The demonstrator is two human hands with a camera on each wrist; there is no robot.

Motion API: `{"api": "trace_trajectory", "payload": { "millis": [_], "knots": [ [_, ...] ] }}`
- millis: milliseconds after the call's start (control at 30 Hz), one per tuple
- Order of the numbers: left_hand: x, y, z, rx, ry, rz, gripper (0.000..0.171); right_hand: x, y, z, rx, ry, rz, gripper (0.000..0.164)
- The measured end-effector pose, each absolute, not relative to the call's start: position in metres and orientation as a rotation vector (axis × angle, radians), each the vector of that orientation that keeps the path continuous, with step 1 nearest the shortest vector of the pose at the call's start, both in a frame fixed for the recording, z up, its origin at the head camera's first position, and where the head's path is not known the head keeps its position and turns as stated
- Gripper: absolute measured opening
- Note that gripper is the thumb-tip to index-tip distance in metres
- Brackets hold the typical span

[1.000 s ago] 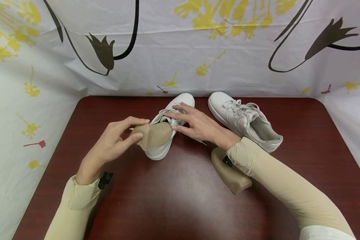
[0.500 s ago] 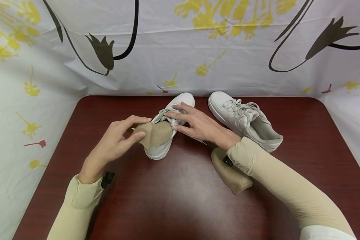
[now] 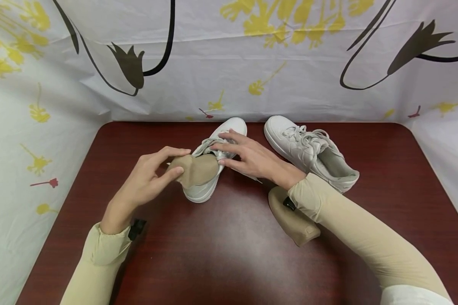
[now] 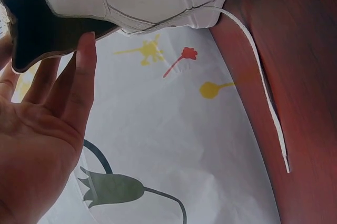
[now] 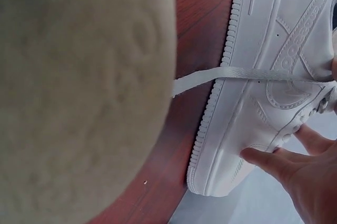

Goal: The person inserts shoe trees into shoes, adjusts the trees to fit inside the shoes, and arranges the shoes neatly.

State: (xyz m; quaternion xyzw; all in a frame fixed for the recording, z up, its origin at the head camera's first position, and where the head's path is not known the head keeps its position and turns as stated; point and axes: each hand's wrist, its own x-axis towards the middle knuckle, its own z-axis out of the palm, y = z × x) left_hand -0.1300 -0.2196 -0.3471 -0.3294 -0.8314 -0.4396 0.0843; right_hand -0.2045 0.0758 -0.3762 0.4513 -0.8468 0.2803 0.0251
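Note:
In the head view my left hand (image 3: 145,178) pinches the heel end of a tan insole (image 3: 204,169) between thumb and fingers. The insole's front part lies inside the left white sneaker (image 3: 201,192), hidden by the opening. Seen from the left wrist, the insole's underside (image 4: 45,29) is dark and its heel end stands out past the shoe collar. My right hand (image 3: 253,156) grips the same sneaker across the tongue and laces, thumb near the opening. In the right wrist view two fingertips (image 5: 253,155) of that hand rest on the upper near the toe.
A second tan insole (image 3: 291,220) lies under my right forearm and fills the left side of the right wrist view. Another white sneaker (image 3: 309,152) stands at the back right of the dark red table (image 3: 229,262). A loose lace (image 4: 258,71) trails beside the held shoe.
Over the last second my left hand and the insole shift slightly to the right, toward the shoe opening. My right hand stays in place on the sneaker.

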Motion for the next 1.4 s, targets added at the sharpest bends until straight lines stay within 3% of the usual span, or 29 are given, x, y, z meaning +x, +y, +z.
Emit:
{"api": "trace_trajectory", "payload": {
  "millis": [1400],
  "knots": [
    [-0.1295, -0.2127, -0.3506, -0.979, -2.464, -1.237, 0.042, -0.2039, 0.0761, -0.3774, 1.364, -2.648, 0.936, 0.038]
  ]
}}
